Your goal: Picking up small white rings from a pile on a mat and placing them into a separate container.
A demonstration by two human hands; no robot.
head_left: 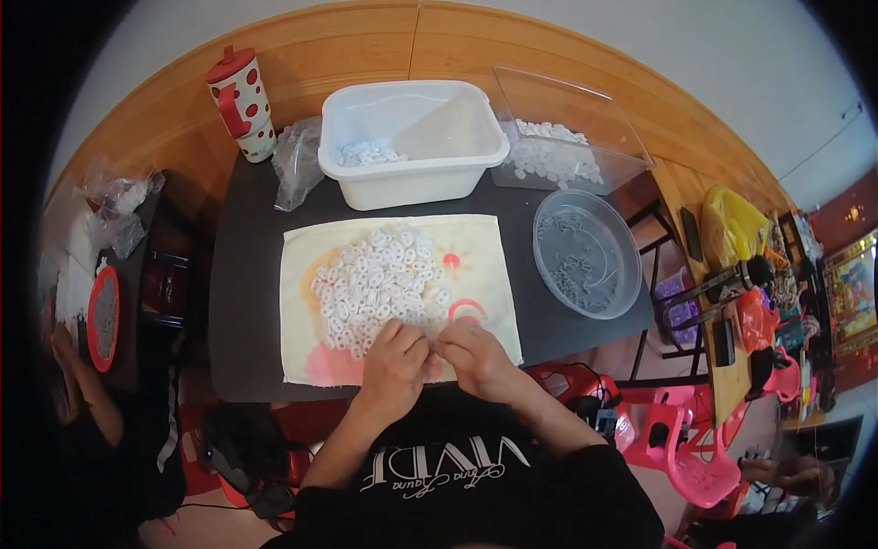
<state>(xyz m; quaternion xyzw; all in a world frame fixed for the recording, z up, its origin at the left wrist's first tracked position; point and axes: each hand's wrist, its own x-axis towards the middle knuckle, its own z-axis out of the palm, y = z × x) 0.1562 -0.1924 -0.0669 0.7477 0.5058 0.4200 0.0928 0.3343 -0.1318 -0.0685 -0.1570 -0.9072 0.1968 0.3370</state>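
White ring-shaped pieces lay piled before the left hand and right hand, both curled, any pinched part indiscernible; a loose grip risked dropping it.

This is an indoor room set up for small handwork at tables; whether it belongs to a home or a shop cannot be told. A dark table bears loose white pieces, a white tub, a clear box and a round container of small dark parts. At the left, another person sits by a red-rimmed tray. Wood panelling, a pink plastic chair, a bag-laden side table and a gold-framed picture give a homely look.
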